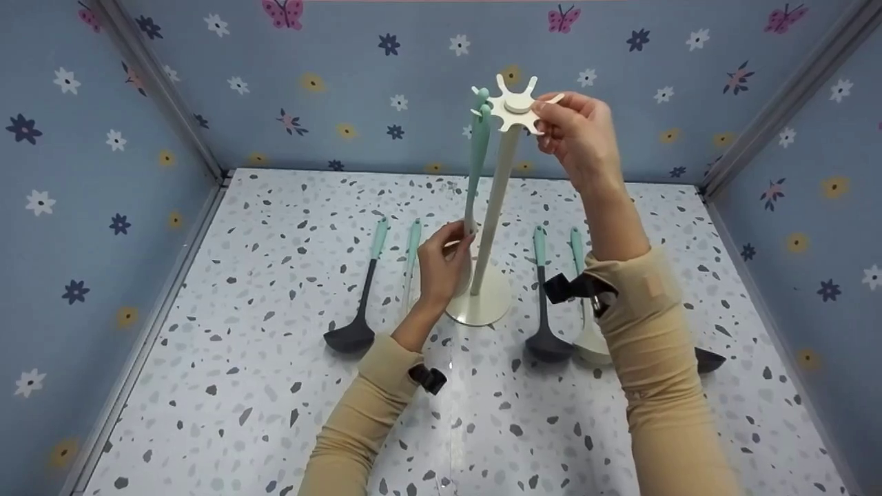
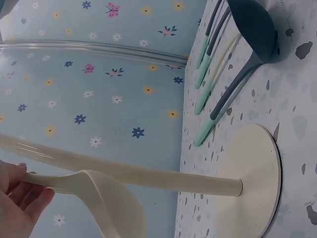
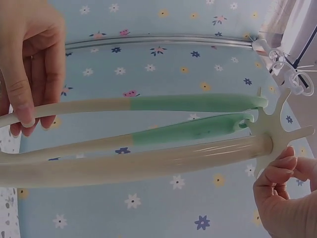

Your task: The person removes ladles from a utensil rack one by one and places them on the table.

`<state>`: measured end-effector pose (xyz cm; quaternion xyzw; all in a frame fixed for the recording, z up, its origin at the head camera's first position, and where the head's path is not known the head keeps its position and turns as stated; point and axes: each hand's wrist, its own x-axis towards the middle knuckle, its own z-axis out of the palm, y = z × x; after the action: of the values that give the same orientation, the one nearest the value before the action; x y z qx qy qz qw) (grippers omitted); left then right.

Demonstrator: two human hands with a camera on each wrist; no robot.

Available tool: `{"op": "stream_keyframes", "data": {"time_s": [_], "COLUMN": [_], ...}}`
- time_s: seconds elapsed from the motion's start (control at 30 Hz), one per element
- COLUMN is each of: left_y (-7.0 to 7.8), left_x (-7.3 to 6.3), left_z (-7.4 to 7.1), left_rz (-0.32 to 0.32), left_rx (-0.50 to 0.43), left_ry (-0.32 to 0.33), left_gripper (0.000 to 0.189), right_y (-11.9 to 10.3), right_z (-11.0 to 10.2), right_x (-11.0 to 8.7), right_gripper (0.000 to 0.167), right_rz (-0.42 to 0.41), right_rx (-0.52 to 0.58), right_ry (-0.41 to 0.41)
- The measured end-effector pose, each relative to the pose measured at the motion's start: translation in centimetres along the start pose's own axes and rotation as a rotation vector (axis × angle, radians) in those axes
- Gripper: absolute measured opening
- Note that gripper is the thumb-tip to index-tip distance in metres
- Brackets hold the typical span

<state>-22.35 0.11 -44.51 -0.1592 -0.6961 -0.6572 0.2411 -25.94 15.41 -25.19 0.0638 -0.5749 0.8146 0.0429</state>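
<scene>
A cream utensil rack (image 1: pixel 497 200) stands on a round base, with a ring of hooks at its top. Two utensils with mint-green handles hang side by side from its left hooks. My left hand (image 1: pixel 437 272) pinches the cream shaft of one, a ladle (image 2: pixel 114 198) whose curved head shows below the fingers in the left wrist view. The second hanging utensil (image 3: pixel 99 144) runs close along the pole in the right wrist view. With thumb and fingers, my right hand (image 1: pixel 582 138) holds a hook at the right of the rack top (image 3: pixel 270 124).
On the speckled table a black ladle (image 1: pixel 351 337) and a pale utensil (image 1: pixel 408 269) lie left of the rack. To its right are another black ladle (image 1: pixel 548 344), a cream ladle (image 1: pixel 591 348) and a dark head (image 1: pixel 710 359) partly behind my right sleeve. Flowered panels (image 1: pixel 386 69) enclose the table.
</scene>
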Motion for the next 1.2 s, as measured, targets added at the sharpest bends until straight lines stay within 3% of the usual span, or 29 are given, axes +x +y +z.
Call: {"op": "stream_keyframes", "data": {"time_s": [0.17, 0.4, 0.7, 0.8, 1.03, 1.2], "left_y": [1.5, -1.0, -0.4, 0.0, 3.5, 4.1], "left_x": [-0.4, -0.5, -0.2, -0.1, 0.0, 0.1], "left_z": [-0.4, -0.4, -0.5, -0.6, -1.6, -2.4], "left_rz": [0.037, 0.094, 0.106, 0.112, 0.120, 0.137], "left_rx": [0.011, 0.051, 0.020, 0.012, 0.027, 0.043], "left_ry": [0.029, 0.052, 0.069, 0.075, 0.095, 0.112], "left_gripper": [0.020, 0.023, 0.020, 0.019, 0.017, 0.016], "right_y": [0.2, 0.4, 0.4, 0.3, 0.4, 0.3], "right_z": [0.0, 0.0, -0.1, -0.1, -0.1, -0.2], "right_x": [0.1, 0.1, 0.1, 0.1, 0.1, 0.1], "right_gripper": [0.006, 0.005, 0.005, 0.005, 0.004, 0.003], "right_rz": [0.007, -0.003, -0.042, -0.044, -0.039, -0.039], "right_rx": [0.010, 0.011, 0.029, 0.033, 0.037, 0.024], "right_ry": [0.004, 0.005, -0.008, -0.009, -0.002, -0.001]}}
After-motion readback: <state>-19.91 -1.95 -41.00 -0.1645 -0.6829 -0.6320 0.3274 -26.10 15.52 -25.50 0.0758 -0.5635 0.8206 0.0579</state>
